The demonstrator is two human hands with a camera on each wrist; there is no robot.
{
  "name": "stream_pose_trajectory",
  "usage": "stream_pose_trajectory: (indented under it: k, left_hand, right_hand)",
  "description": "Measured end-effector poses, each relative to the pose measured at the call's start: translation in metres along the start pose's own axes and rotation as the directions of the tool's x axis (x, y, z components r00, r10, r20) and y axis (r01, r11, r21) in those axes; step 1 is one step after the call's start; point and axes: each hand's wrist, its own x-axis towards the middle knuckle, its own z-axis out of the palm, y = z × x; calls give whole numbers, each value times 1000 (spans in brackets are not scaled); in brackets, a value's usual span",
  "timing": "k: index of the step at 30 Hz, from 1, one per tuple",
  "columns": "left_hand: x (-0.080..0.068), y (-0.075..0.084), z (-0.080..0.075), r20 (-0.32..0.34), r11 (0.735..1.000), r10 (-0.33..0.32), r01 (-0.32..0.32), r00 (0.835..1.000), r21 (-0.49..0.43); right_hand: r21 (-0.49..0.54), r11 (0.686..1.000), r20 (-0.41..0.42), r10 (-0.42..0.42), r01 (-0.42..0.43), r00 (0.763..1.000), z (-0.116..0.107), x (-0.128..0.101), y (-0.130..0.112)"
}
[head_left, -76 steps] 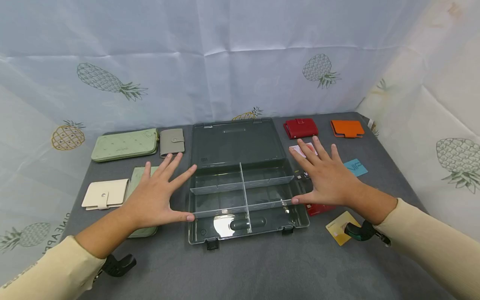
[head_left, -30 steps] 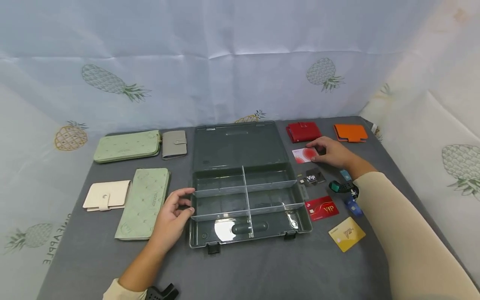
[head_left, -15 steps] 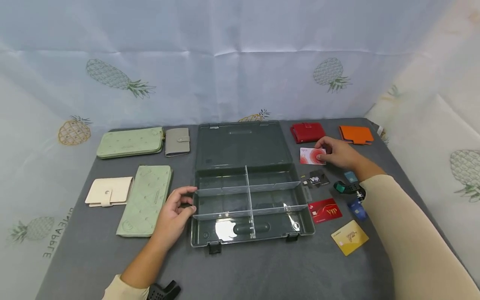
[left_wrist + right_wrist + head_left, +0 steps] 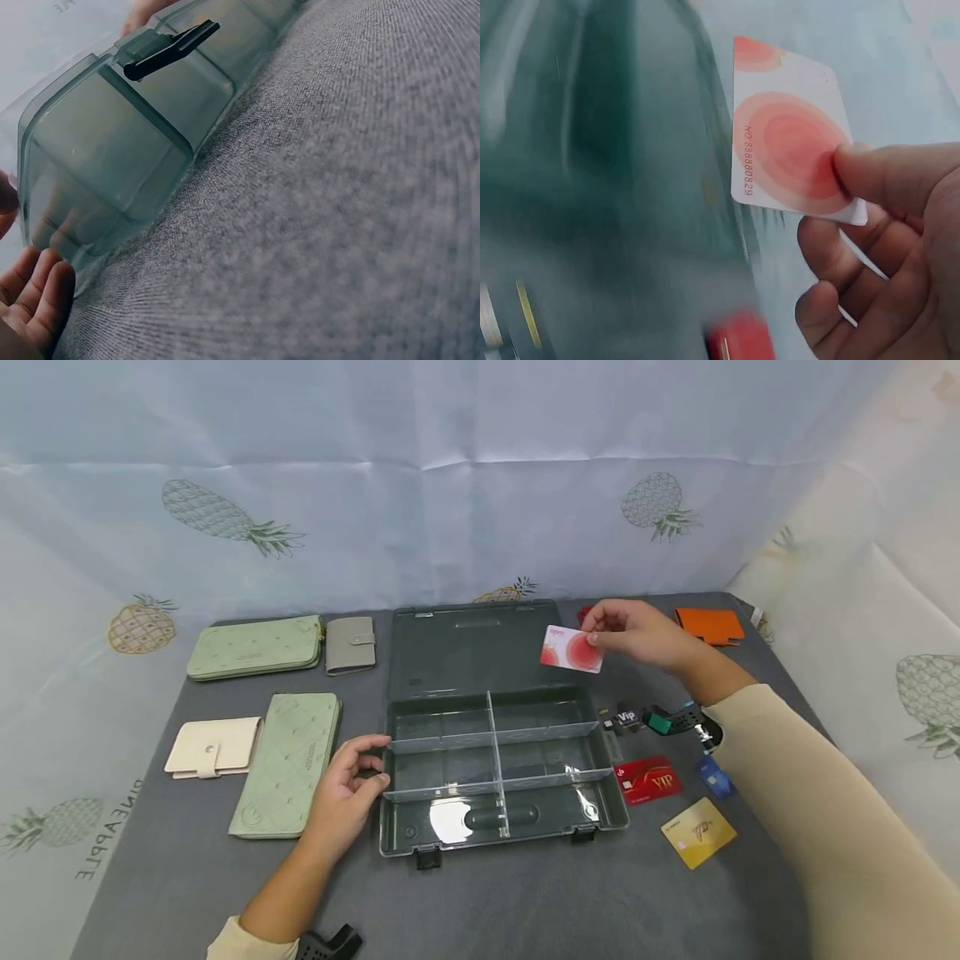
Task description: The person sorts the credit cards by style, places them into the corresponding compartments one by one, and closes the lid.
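A white card with red circles [image 4: 572, 648] is pinched between thumb and fingers of my right hand [image 4: 626, 631]. It is raised over the right edge of the box's opened lid. In the right wrist view the card [image 4: 791, 142] shows a printed number, with the thumb on its face. My left hand [image 4: 347, 793] grips the left side of a clear dark-green compartment box [image 4: 442, 764], its index finger and thumb at the rim. In the left wrist view several curled fingers [image 4: 45, 289] touch the outer wall of that box [image 4: 112, 150]. Dividers split the box into several sections.
Right of the box lie a black VIP card [image 4: 624, 717], a red VIP card [image 4: 648, 780], a yellow card [image 4: 699, 832] and a blue card [image 4: 716, 777]. An orange card holder [image 4: 710, 625] sits behind. Green wallets [image 4: 288, 768] and a cream wallet [image 4: 213, 747] are left.
From spread hands over the box, my left hand has gone to its left rim. The right hand has taken the red-circle card off the table and moved it up and left.
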Motion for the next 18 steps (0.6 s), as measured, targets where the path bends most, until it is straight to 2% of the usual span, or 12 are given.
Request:
stream_pose_trajectory:
  k: [7, 12, 18]
  left_hand:
    - [0, -1, -1, -5, 998, 39, -39, 999, 41]
    - [2, -2, 0, -3, 997, 65, -65, 998, 52]
    - [2, -4, -1, -10, 996, 71, -70, 997, 51]
  right_hand:
    - [27, 996, 116, -85, 83, 990, 72, 18, -39]
    - [38, 993, 124, -117, 113, 985, 116, 28, -56]
    - [9, 987, 114, -159, 159, 981, 148, 37, -63]
